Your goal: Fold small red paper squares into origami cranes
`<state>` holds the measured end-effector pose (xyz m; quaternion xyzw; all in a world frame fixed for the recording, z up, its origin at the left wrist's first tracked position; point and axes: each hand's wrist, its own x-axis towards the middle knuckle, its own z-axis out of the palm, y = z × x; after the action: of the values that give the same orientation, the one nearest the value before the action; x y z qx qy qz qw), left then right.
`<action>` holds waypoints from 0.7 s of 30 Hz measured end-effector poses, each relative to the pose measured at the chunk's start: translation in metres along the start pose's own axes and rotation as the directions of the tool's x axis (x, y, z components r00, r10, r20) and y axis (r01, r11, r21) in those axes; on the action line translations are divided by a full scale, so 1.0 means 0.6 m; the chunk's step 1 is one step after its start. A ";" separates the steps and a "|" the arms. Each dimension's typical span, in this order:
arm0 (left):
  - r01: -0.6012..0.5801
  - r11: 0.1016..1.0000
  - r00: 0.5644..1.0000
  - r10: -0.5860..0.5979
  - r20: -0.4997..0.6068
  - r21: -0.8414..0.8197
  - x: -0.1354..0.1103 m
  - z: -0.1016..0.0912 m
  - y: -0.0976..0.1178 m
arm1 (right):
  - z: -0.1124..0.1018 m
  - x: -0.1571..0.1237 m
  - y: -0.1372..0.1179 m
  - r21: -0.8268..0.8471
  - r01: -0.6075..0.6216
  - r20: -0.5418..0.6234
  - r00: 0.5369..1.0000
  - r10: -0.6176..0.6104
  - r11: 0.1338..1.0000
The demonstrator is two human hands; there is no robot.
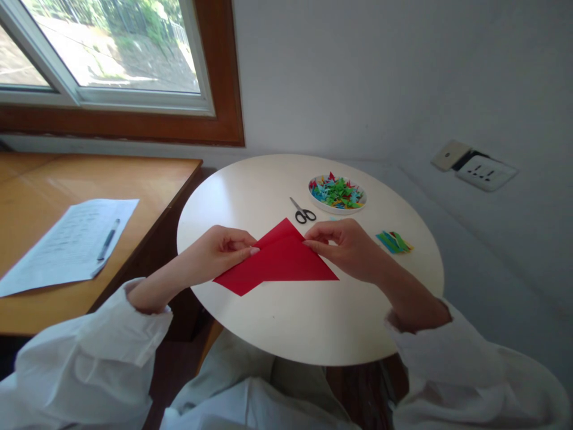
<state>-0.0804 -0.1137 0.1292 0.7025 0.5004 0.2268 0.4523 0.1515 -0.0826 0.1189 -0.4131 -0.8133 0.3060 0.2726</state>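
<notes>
A sheet of red paper (286, 260), partly folded, is held up over the round white table (308, 322). One corner points away from me and another points to the right; a flap juts out at the lower left. My left hand (226, 248) pinches its left edge between thumb and fingers. On the upper right edge, my right hand (347, 245) has a similar pinch. Scissors (302, 212) with black handles lie just beyond the paper, blades slightly apart.
A white bowl (338, 209) full of small coloured paper pieces stands at the table's back. Coloured paper strips (394, 242) lie to the right. On the wooden desk (156, 173) at left are written sheets (67, 239) and a pen (108, 240). A wall socket (486, 171) is at right.
</notes>
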 end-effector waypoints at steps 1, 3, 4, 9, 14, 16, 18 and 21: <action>-0.006 1.000 1.000 0.006 0.004 -0.010 0.002 0.002 0.001 | 0.002 0.000 -0.002 -0.010 0.004 0.009 1.000 -0.004 1.000; -0.009 1.000 1.000 0.009 0.007 -0.020 0.006 0.006 0.003 | 0.008 0.000 -0.006 -0.022 0.008 0.022 1.000 -0.008 1.000; -0.010 1.000 1.000 0.010 0.003 -0.025 0.009 0.009 0.005 | 0.011 0.000 -0.008 -0.017 0.010 0.026 1.000 -0.010 1.000; -0.035 0.999 0.996 0.033 -0.086 -0.020 0.018 0.018 0.009 | 0.022 -0.001 -0.007 0.086 -0.011 0.018 1.000 0.010 0.996; -0.008 0.995 0.995 -0.002 -0.102 -0.100 0.015 0.019 0.000 | 0.023 -0.005 0.004 0.114 -0.037 0.005 0.999 0.037 0.993; 0.019 0.992 0.994 -0.032 -0.102 -0.128 0.013 0.020 -0.002 | 0.024 -0.006 0.007 0.117 -0.046 -0.003 0.999 0.047 0.992; 0.038 0.988 0.993 -0.054 -0.102 -0.152 0.013 0.021 -0.003 | 0.025 -0.006 0.008 0.142 -0.062 0.002 0.998 0.062 0.988; 0.050 0.985 0.992 -0.068 -0.106 -0.165 0.014 0.022 -0.003 | 0.026 -0.007 0.009 0.213 -0.083 0.009 0.996 0.083 0.973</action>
<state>-0.0679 -0.1114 0.1203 0.6346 0.5252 0.2919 0.4860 0.1452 -0.0877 0.1038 -0.4153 -0.7577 0.4025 0.3024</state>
